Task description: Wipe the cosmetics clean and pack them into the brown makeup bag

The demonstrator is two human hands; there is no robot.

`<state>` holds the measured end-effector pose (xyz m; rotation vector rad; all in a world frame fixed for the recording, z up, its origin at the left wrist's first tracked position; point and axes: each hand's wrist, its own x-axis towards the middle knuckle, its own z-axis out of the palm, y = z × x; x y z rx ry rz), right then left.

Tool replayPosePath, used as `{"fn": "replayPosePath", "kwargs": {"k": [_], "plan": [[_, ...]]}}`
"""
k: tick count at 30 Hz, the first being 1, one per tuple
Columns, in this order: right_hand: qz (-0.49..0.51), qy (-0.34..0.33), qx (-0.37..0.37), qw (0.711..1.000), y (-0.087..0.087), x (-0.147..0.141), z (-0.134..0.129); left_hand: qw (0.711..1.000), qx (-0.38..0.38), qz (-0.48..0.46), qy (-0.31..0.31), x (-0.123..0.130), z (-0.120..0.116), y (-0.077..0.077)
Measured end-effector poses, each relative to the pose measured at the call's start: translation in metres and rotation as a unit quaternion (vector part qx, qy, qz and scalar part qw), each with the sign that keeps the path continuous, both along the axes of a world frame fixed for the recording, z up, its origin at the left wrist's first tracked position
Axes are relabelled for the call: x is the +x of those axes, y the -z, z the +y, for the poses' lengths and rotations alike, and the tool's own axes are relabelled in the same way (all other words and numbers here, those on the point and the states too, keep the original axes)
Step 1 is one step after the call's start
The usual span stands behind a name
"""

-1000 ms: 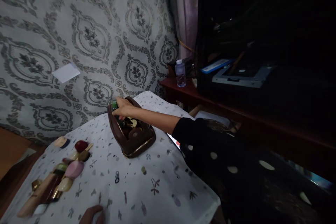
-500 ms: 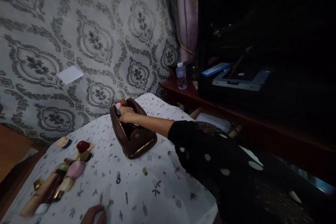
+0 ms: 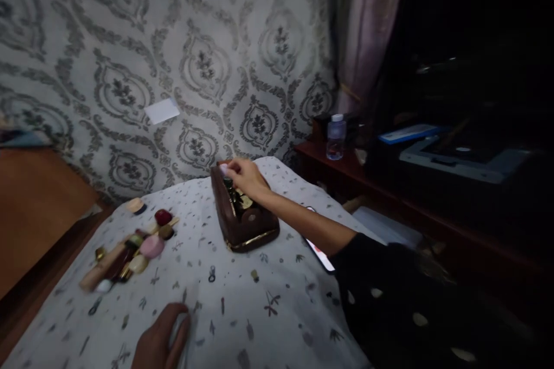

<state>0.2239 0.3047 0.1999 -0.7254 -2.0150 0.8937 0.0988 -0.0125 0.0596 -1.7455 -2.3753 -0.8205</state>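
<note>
A brown zippered bag [image 3: 253, 234] lies open on the white patterned cloth [image 3: 208, 311], with gold and dark items showing inside. Over its far end, my right hand [image 3: 246, 177] pinches a small pale pink item [image 3: 224, 169] at the bag's opening. Nearer the front edge, my left hand [image 3: 162, 337] rests on the cloth with thumb and fingers apart, holding nothing. To its upper left lies a group of cosmetics, among them a pink round item [image 3: 152, 247], a red one [image 3: 163, 217] and a beige tube [image 3: 101, 268].
A phone [image 3: 320, 255] with a lit screen lies partly under my right forearm. A clear bottle [image 3: 336, 137] stands on the dark red shelf [image 3: 320, 160] at the right. An orange-brown surface [image 3: 38, 207] is at the left, the patterned wall behind.
The view has shifted left. My right hand has risen from inside the bag to above its far end. More of my left hand and the phone now show.
</note>
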Motion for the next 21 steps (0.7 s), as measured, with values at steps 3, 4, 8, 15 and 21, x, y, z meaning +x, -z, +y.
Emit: {"fn": "replayPosePath", "kwargs": {"k": [3,4,8,15,21], "plan": [[0.088,-0.017,0.076,0.993,0.002,0.009,-0.026,0.999,-0.039,0.010,0.018,0.004,0.000,-0.011],[0.104,-0.040,0.091,0.990,0.004,0.012,-0.036,0.999,-0.045,0.015,0.019,0.005,0.000,-0.013],[0.077,-0.165,0.109,0.977,0.023,0.013,-0.079,0.998,-0.045,0.030,0.024,0.007,0.000,-0.010],[-0.016,-0.264,0.040,0.964,0.085,-0.020,-0.126,0.997,-0.071,0.006,0.026,0.003,0.000,-0.010],[0.002,-0.274,-0.154,0.949,0.115,-0.050,-0.150,0.995,-0.071,-0.034,0.063,-0.012,-0.004,-0.016]]}}
